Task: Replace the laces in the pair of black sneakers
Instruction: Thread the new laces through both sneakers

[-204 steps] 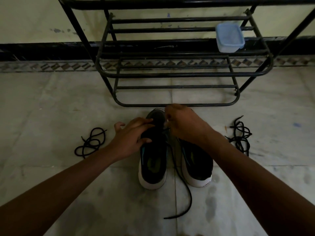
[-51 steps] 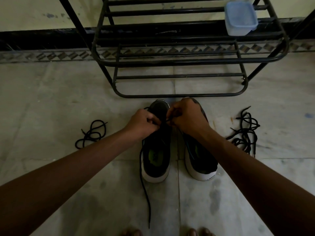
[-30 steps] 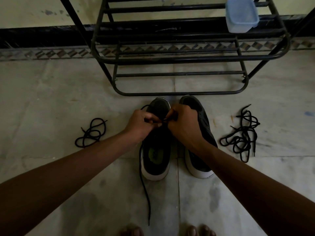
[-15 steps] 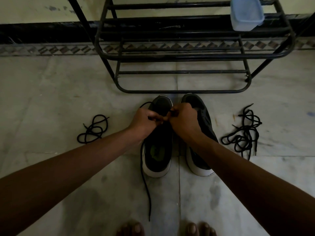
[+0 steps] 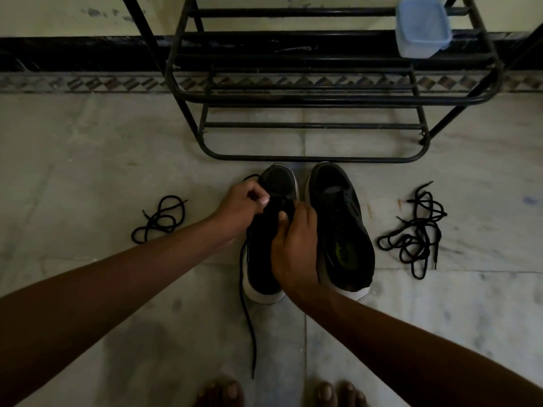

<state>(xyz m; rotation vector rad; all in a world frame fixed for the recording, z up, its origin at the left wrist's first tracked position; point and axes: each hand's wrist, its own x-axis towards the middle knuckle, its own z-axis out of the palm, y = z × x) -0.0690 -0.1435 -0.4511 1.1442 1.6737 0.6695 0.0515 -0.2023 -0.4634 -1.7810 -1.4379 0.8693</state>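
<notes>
No text, number or sign can be read here. The only mark is a yellow-green print point(image 5: 340, 250) on the insole point(image 5: 352, 264) of the sneaker point(image 5: 335, 189) nearer the floor's right edge. It is too dim and blurred to make out any letters or brand.

I count two black sneakers: the center sneaker point(image 5: 279, 183) and the right sneaker point(image 5: 340, 218). Lace comes in three lots: a trailing lace point(image 5: 247, 318), a left lace bundle point(image 5: 160, 220), and a right lace tangle point(image 5: 417, 233) whose strands I cannot separate. One rack point(image 5: 308, 158), one plastic container point(image 5: 421, 27), two hands: left hand point(image 5: 241, 207), right hand point(image 5: 296, 248).
</notes>
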